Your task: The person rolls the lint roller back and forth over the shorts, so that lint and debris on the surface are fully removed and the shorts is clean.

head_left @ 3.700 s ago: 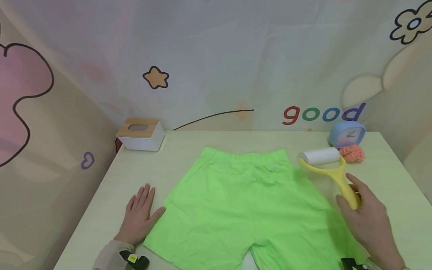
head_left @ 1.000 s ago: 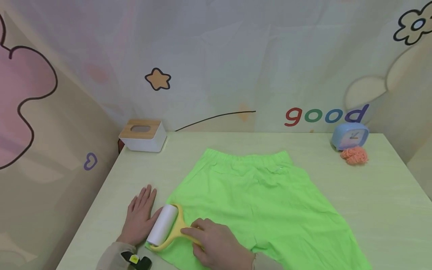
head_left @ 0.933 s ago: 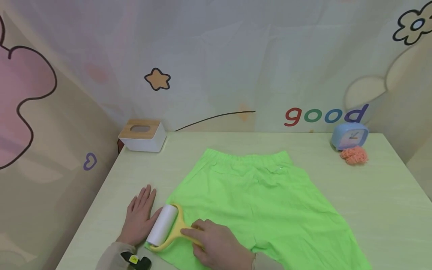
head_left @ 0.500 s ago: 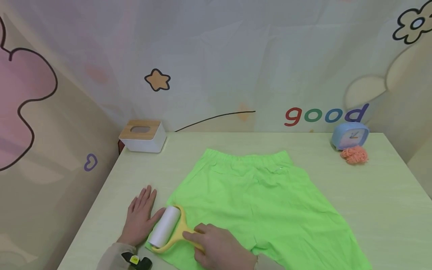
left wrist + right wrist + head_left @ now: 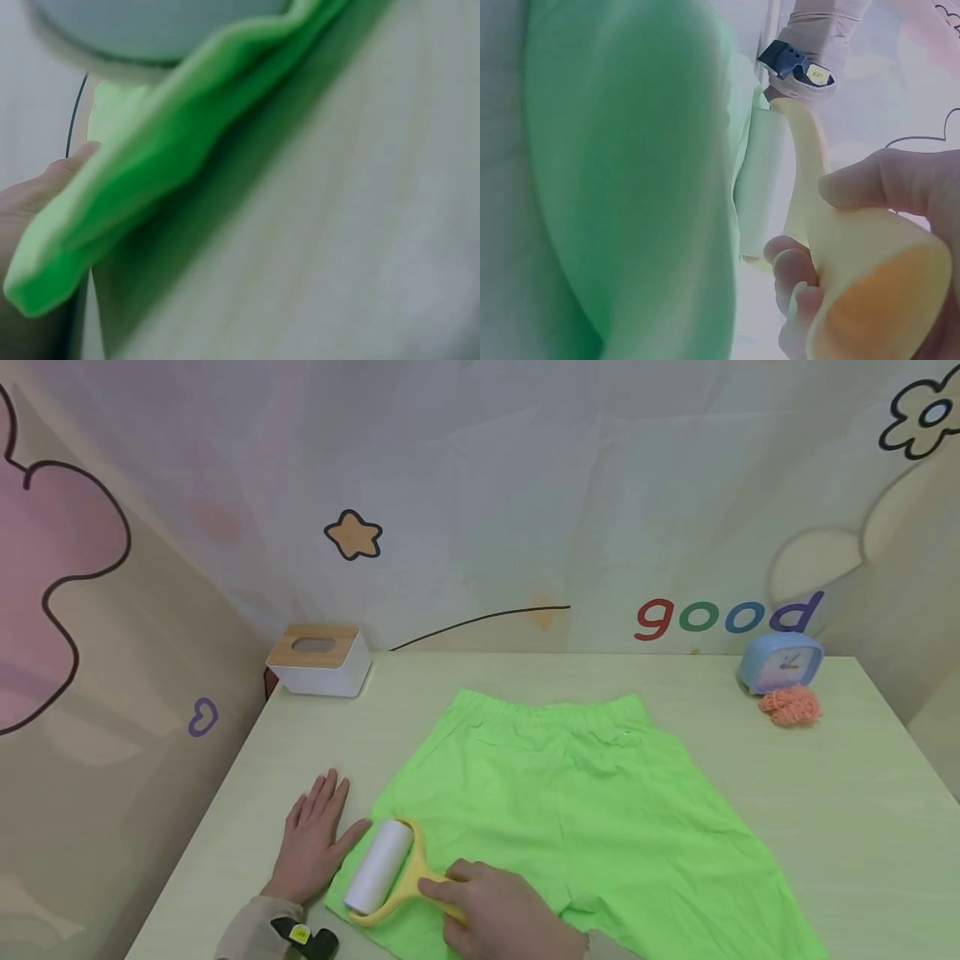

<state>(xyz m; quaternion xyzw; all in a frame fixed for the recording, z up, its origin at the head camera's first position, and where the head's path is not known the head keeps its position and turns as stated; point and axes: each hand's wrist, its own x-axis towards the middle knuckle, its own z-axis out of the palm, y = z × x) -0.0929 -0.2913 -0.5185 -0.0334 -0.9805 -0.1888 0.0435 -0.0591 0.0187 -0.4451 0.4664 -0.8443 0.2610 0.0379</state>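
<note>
Bright green shorts [image 5: 555, 810] lie spread on the table, waistband toward the wall. My right hand [image 5: 510, 910] grips the yellow handle of a lint roller [image 5: 380, 867], whose white cylinder rests on the lower left leg of the shorts. In the right wrist view the thumb and fingers of my right hand [image 5: 907, 187] wrap the handle [image 5: 855, 255]. My left hand [image 5: 309, 843] lies flat with fingers spread, its thumb at the left edge of the shorts. The left wrist view shows the fabric edge [image 5: 150, 172] close up, hiding part of that hand [image 5: 37, 191].
A tissue box [image 5: 320, 662] with a wooden lid stands at the table's back left. At the back right are a blue clock [image 5: 781, 662] and a coral fuzzy bundle [image 5: 791, 705] in front of it. A patterned cloth wall [image 5: 480, 510] borders the table [image 5: 847, 793].
From the right side, my right hand has brought the roller over to the left leg of the shorts. Over the last half second it has shifted slightly right. My left hand stays put.
</note>
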